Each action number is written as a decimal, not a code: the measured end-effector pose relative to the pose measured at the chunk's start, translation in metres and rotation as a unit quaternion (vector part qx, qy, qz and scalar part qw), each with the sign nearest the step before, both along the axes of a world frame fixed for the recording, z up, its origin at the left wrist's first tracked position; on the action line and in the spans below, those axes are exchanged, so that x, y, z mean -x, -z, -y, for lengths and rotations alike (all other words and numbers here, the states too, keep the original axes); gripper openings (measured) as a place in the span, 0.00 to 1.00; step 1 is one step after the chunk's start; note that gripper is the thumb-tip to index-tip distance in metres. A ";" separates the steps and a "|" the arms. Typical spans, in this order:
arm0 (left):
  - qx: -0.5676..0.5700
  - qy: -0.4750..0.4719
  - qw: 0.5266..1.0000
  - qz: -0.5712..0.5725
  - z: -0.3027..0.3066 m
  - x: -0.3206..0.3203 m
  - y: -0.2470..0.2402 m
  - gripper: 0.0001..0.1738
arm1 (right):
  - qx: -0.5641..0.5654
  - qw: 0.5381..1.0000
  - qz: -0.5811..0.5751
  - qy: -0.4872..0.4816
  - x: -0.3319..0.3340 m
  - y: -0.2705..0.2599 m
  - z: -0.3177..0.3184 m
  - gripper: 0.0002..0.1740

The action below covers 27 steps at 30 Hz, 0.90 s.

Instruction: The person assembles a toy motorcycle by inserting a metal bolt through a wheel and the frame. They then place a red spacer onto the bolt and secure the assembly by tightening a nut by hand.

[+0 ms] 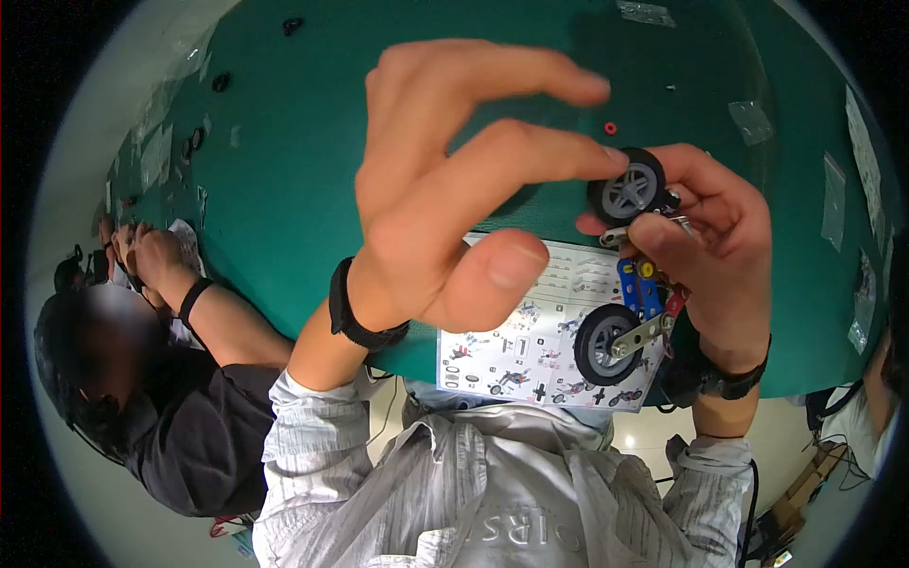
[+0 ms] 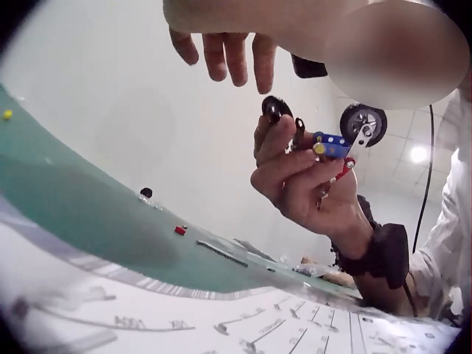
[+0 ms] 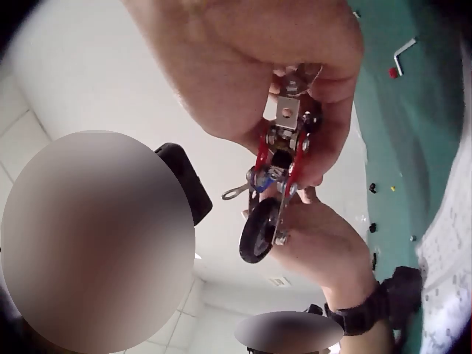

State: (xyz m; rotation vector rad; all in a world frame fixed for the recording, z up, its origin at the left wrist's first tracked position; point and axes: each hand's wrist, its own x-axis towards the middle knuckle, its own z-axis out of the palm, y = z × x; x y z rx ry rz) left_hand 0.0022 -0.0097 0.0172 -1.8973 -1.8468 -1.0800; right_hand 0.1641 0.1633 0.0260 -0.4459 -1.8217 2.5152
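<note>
My right hand grips a small toy motorcycle built of metal strips, with blue and red parts along its frame. One black wheel with a grey hub sits at its upper end. The other wheel sticks out at the lower end on a silver strip. My left hand is spread beside the model, its index fingertip right at the upper wheel's rim. In the right wrist view, the motorcycle's underside shows red side strips and a silver bracket. The right palm hides part of the frame.
A printed instruction sheet lies below the hands on the green table. Beyond are a small red ring, plastic bags and loose black parts. An L-shaped hex key also lies there. Another person sits at the left.
</note>
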 end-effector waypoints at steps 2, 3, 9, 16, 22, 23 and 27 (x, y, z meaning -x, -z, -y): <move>0.010 0.015 1.000 -0.020 -0.001 0.002 0.000 0.47 | 0.008 1.000 -0.010 0.009 -0.001 -0.001 0.001 0.22; 0.026 0.016 0.999 -0.021 -0.004 -0.001 -0.002 0.47 | -0.010 1.000 -0.012 0.008 -0.004 -0.002 0.003 0.20; -0.005 0.005 1.000 0.007 -0.004 0.001 0.000 0.52 | -0.005 1.000 -0.005 -0.007 -0.002 0.000 -0.001 0.23; 0.016 -0.003 1.000 -0.024 -0.009 -0.003 0.000 0.54 | -0.016 1.000 -0.010 -0.010 -0.003 0.003 0.004 0.21; 0.039 0.001 0.999 -0.022 -0.003 -0.006 0.000 0.51 | 0.030 0.999 0.000 0.018 -0.003 0.004 0.005 0.22; 0.043 0.006 0.999 -0.012 -0.007 -0.009 0.002 0.50 | 0.018 1.000 -0.002 0.006 -0.005 0.004 0.006 0.21; 0.004 -0.017 1.000 0.020 -0.007 -0.012 0.000 0.47 | -0.012 1.000 -0.011 -0.009 -0.005 0.004 0.000 0.21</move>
